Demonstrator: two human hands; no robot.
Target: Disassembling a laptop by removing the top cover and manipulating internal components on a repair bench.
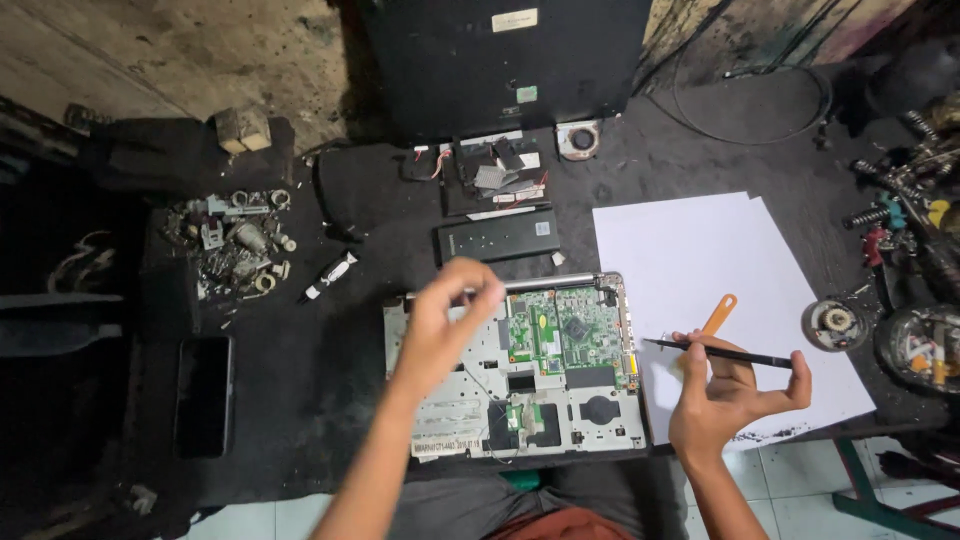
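An opened laptop base (560, 400) lies on the dark table, its green circuit board (565, 325) exposed at the upper right. My left hand (450, 310) hovers over the base's upper left part, blurred, with thumb and fingers pinched together; whether something small sits between them I cannot tell. My right hand (725, 395) is right of the laptop, over white paper (700, 250), and holds a thin black screwdriver (715, 352) level, tip pointing left. An orange plastic pry tool (718, 314) lies on the paper just behind that hand.
A black battery pack (498, 236) and loose laptop parts (497, 175) lie behind the laptop. A pile of metal hardware (238, 243) sits at the left, a dark phone (204, 395) below it, a small tube (328, 277) between. Round containers (833, 323) and tools crowd the right edge.
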